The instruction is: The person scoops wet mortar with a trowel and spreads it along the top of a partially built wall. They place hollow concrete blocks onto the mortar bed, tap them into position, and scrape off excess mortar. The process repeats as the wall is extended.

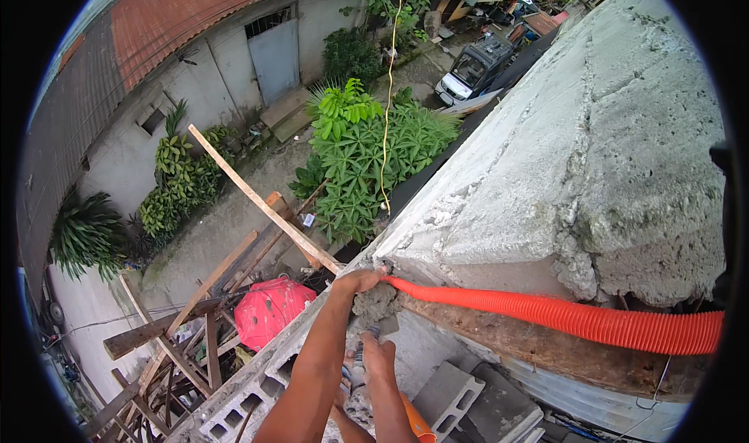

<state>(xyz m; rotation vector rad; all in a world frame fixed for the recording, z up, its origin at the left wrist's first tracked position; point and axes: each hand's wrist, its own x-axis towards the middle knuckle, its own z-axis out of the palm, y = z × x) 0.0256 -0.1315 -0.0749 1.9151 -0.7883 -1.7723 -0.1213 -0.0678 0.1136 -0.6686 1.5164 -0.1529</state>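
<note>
My left hand reaches up to the lower corner of a rough concrete slab. Its fingers are curled over a lump of wet grey mortar, pressed in where an orange corrugated conduit meets the corner. Lower down, my right hand grips a small trowel whose blade, loaded with mortar, is mostly hidden behind my arms. Both hands work over a wall of hollow concrete blocks, high above the ground.
A loose concrete block lies at the lower right, with a rusty board under the conduit. Far below are wooden scaffold poles, a red bag, green plants, a yellow cord and a parked vehicle.
</note>
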